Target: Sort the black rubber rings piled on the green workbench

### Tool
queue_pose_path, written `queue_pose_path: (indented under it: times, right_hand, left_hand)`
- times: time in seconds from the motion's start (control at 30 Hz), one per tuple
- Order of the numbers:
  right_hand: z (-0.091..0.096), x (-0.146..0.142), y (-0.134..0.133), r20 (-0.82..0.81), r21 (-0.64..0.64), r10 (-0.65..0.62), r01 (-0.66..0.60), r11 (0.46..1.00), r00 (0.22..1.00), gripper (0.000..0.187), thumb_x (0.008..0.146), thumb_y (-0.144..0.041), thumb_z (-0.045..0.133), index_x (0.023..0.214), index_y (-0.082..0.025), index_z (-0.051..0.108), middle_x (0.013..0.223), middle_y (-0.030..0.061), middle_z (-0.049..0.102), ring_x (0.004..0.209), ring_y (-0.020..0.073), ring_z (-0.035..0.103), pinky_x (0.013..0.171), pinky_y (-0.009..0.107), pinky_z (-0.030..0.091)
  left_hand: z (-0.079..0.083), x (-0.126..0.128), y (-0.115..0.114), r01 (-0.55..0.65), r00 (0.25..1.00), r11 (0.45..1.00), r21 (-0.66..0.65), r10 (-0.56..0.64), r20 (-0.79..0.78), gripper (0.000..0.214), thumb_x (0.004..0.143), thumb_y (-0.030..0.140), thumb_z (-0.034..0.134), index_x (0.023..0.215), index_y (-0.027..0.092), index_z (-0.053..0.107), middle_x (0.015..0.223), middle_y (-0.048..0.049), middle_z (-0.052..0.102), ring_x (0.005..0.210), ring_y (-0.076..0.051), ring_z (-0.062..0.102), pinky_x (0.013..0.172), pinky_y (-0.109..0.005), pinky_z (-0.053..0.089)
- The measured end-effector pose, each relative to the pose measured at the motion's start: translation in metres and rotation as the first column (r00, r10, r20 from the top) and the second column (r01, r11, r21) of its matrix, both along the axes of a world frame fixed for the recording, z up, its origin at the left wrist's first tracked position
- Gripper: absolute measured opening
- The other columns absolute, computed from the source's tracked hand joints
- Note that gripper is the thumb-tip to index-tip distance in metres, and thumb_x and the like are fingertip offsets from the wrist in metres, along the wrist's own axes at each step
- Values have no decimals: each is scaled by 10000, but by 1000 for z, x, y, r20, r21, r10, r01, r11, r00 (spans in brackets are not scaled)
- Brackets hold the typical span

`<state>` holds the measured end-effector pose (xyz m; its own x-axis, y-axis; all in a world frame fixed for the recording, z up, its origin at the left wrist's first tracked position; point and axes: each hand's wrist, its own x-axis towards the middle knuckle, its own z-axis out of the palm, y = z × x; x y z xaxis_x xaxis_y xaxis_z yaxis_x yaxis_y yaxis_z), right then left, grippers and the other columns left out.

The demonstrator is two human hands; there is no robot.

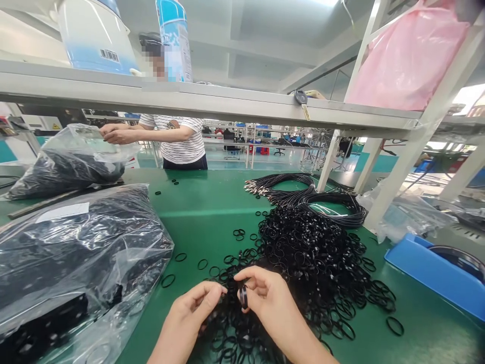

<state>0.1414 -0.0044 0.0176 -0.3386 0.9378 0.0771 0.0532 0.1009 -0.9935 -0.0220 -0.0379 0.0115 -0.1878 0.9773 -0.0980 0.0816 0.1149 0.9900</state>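
Note:
Over a big heap of black rings (306, 247) my two hands are close together, a small gap between their fingertips. My right hand (273, 296) pinches a short stack of black rings (243, 298) between thumb and curled fingers, with the index finger stretched out above. My left hand (197, 306) has thumb and forefinger pressed together. Whatever may be between those tips is too small to make out. More loose rings lie beneath both hands and spread leftward over the green tabletop (200, 202).
A large clear bag (94, 237) of black parts lies on the left. Coiled black cables (282, 184) sit behind the heap, a blue bin (435, 273) to the right. A shelf (227, 103) crosses overhead. Opposite, a person (184, 141) handles another bag (71, 162).

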Motion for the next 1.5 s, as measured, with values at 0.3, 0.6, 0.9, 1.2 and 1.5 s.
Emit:
queue_pose_path:
  times: [0.3,0.6,0.9,1.2,1.5]
  right_hand:
    - [5,3,-6,227,299,-125,53,953,966,311,835,-104,463,903,-274,715,882,-11,657,789,137,589,685,241,425]
    - [10,0,-10,245,232,-111,53,971,963,168,747,-83,519,731,-217,620,759,-31,624,719,134,563,659,237,414]
    - [7,6,-9,412,629,-236,-88,772,880,339,823,-1,462,842,-279,656,1028,-9,626,1011,189,498,820,328,368]
    - [-8,-6,-15,492,581,-159,-187,792,856,212,838,-47,519,797,-235,610,803,-34,640,782,134,543,713,274,368]
    - [-28,-29,-23,505,794,-264,-322,516,822,200,777,-130,596,889,-291,634,1039,24,599,903,228,526,669,316,354]
  left_hand:
    - [-8,-5,1,50,949,999,7,-50,312,404,661,406,753,1009,209,697,912,-59,747,944,-213,614,807,-252,460]
    - [4,-3,-5,179,954,978,104,-147,-260,294,758,456,644,967,258,701,894,-23,697,773,-190,582,600,-228,410]
    - [17,-14,-1,174,972,979,102,-154,-178,157,793,327,603,900,232,667,965,-33,703,989,-243,611,902,-313,435]
    - [50,-34,-3,146,970,981,128,-117,-213,190,776,367,613,837,213,705,850,-44,725,799,-231,659,746,-287,501]
    - [77,-49,-17,136,887,966,220,-20,-461,169,797,327,580,758,235,717,689,6,686,651,-182,596,572,-220,410]
